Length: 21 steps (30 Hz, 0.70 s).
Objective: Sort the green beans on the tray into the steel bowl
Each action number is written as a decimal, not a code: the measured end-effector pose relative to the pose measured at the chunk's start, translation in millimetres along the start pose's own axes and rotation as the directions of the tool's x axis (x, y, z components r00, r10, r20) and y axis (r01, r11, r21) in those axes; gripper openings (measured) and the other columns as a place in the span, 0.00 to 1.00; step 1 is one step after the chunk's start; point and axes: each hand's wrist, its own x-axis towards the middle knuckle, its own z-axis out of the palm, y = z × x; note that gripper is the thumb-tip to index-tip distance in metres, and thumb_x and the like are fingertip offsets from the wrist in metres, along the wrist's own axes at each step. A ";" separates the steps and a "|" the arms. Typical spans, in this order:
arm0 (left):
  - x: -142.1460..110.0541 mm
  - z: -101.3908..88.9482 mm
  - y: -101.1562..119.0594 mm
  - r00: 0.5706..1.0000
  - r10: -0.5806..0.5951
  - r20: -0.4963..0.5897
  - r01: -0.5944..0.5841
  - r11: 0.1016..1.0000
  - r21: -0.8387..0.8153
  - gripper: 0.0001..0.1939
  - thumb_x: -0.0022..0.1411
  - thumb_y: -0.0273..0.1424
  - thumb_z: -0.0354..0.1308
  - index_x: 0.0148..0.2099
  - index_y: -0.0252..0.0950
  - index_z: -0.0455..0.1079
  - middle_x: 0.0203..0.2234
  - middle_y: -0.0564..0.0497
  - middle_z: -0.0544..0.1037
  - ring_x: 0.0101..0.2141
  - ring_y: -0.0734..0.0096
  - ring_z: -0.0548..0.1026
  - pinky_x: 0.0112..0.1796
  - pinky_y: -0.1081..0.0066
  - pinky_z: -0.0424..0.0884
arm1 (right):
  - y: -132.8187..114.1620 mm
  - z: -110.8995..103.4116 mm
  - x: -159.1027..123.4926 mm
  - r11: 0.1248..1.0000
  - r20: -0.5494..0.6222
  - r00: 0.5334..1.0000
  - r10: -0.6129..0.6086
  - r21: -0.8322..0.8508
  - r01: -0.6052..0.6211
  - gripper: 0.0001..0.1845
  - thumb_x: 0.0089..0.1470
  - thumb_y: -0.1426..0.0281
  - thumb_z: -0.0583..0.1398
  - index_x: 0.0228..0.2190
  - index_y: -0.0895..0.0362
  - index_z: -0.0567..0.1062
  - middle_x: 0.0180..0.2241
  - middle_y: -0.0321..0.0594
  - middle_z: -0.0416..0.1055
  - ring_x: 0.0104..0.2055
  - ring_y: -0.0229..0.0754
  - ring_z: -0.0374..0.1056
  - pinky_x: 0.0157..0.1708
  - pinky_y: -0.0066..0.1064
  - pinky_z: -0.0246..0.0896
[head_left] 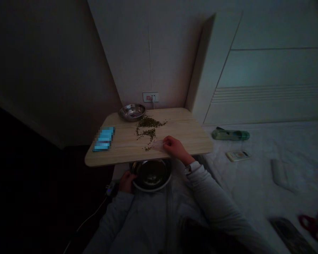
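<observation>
Below the table's front edge, my left hand grips the left rim of a metal bowl resting at my lap. Some small grains show dimly inside it. My right hand is closed in a pinch on a thin, clear piece of plastic, held low over the wooden tabletop. Just left of the plastic lie loose small green beans, heaped toward the back and trailing to the front edge. A second metal bowl stands at the tabletop's back left corner.
A lit, blurred-out phone-like screen lies on the tabletop's left side. Behind is a wall socket with a plug. On the bed at right are a green bottle, a pale phone-like object, a remote and red-handled scissors.
</observation>
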 end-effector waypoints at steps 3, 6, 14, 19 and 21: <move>-1.9 1.6 2.6 0.999 -0.026 0.027 0.026 1.000 -0.004 0.07 0.29 0.28 0.60 0.17 0.36 0.65 0.12 0.57 0.68 0.19 0.75 0.65 0.22 0.74 0.60 | 1.3 0.2 1.3 1.000 -0.017 1.000 0.010 -0.001 -0.010 0.09 0.41 0.73 0.55 0.30 0.58 0.70 0.22 0.32 0.65 0.26 0.35 0.59 0.28 0.26 0.51; -3.7 4.7 5.7 0.999 -0.049 0.010 0.049 0.999 -0.015 0.07 0.28 0.29 0.59 0.16 0.37 0.64 0.11 0.57 0.68 0.18 0.74 0.65 0.22 0.73 0.60 | 3.0 -0.1 1.9 1.000 -0.036 0.999 0.002 0.006 -0.002 0.09 0.41 0.72 0.55 0.30 0.58 0.70 0.22 0.31 0.64 0.25 0.35 0.59 0.28 0.26 0.51; -3.1 7.7 8.0 0.998 -0.059 -0.030 0.059 0.998 -0.012 0.08 0.25 0.28 0.58 0.14 0.37 0.61 0.10 0.58 0.66 0.17 0.76 0.63 0.22 0.73 0.58 | 4.3 0.5 3.2 0.994 0.026 0.999 -0.037 0.105 0.034 0.15 0.46 0.65 0.55 0.36 0.59 0.72 0.21 0.31 0.65 0.24 0.35 0.58 0.27 0.26 0.51; 0.8 3.9 -3.1 0.999 -0.021 -0.035 0.020 0.999 -0.035 0.08 0.29 0.29 0.60 0.16 0.37 0.62 0.11 0.58 0.66 0.18 0.76 0.64 0.22 0.74 0.58 | 3.1 1.3 3.4 0.998 0.036 0.999 -0.039 0.060 0.037 0.15 0.48 0.66 0.55 0.38 0.58 0.73 0.22 0.32 0.66 0.25 0.34 0.58 0.27 0.26 0.52; -0.6 3.8 -4.0 0.999 -0.014 -0.032 0.012 0.999 -0.050 0.08 0.30 0.29 0.60 0.17 0.36 0.63 0.11 0.58 0.66 0.18 0.76 0.64 0.22 0.74 0.58 | 3.8 1.2 3.4 0.998 0.032 0.999 -0.037 0.052 0.035 0.15 0.48 0.67 0.55 0.38 0.58 0.73 0.22 0.32 0.66 0.25 0.35 0.58 0.28 0.26 0.52</move>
